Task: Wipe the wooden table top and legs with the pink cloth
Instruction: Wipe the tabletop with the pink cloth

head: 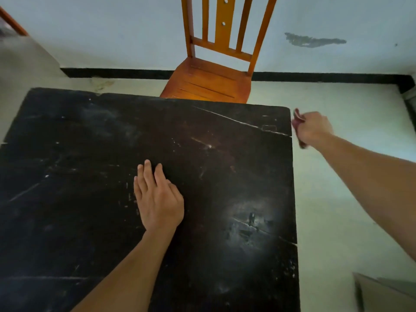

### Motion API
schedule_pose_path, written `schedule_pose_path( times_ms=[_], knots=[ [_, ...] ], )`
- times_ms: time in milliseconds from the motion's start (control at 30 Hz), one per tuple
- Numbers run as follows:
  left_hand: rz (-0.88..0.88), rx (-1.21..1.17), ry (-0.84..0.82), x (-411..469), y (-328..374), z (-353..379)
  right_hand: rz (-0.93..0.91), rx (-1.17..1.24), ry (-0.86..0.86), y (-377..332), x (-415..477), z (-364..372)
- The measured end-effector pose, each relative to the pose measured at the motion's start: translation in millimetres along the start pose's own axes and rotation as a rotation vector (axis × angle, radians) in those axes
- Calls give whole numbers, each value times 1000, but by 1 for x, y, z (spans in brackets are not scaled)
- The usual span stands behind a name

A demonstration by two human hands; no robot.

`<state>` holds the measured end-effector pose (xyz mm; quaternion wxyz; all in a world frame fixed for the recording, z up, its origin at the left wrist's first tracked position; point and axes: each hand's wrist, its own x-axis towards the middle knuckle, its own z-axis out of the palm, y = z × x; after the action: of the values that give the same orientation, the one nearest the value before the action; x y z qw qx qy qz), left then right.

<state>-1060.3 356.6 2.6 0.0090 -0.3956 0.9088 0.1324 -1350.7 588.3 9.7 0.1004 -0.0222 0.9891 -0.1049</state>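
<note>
The pink cloth is bunched in your right hand, just off the table top's far right edge. Your left hand lies flat, fingers straight, on the top. A wooden chair stands beyond both hands.

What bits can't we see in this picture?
Head view:
1. Table legs: hidden under the table top.
2. Pink cloth: mostly bunched inside the right hand; whether it touches the table's edge is unclear.
3. Chair: top cut off by the upper edge, legs behind the table.
</note>
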Motion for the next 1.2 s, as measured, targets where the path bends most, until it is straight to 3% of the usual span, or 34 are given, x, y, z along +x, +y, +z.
schedule_pose_path(
  times_ms=[33, 100, 167, 267, 400, 500, 600, 700, 833, 967, 1033, 1100, 1200],
  knots=[
    [3, -3, 0, 0, 0, 0, 103, 6, -33, 17, 4, -10],
    [9, -9, 4, 0, -2, -1, 81, 4, 90, 29, 3, -22],
    [6, -15, 7, 0, -2, -2, -126, 54, 239, 10, -24, -25],
    [15, -43, 5, -1, -2, -5, -588, 150, 310, -43, -86, -14],
    [78, -82, -22, 6, -21, -15, -1015, 29, 228, -80, -181, 35],
    [9, -102, 26, 5, -49, -21, -1185, -99, 41, -89, -228, 78],
    [-11, -55, 37, 0, -60, -17, -1146, -115, 21, -114, -202, 90],
    [2, -43, 16, 1, -59, -12, -946, 27, 49, -137, -138, 72],
    [-7, -31, 15, 3, -60, -14, -575, 7, 36, -120, -42, 32],
    [-14, -24, 4, 4, -59, -12, 62, 85, -44, -33, 41, -11],
    [-18, -28, 7, 5, -59, -12, 271, 166, -35, 5, 50, -31],
    [-25, -23, 0, 5, -59, -12, 164, 189, 97, 2, 45, -35],
    [-20, -14, 3, 5, -59, -12, -206, 320, 260, -58, 16, -24]
  ],
)
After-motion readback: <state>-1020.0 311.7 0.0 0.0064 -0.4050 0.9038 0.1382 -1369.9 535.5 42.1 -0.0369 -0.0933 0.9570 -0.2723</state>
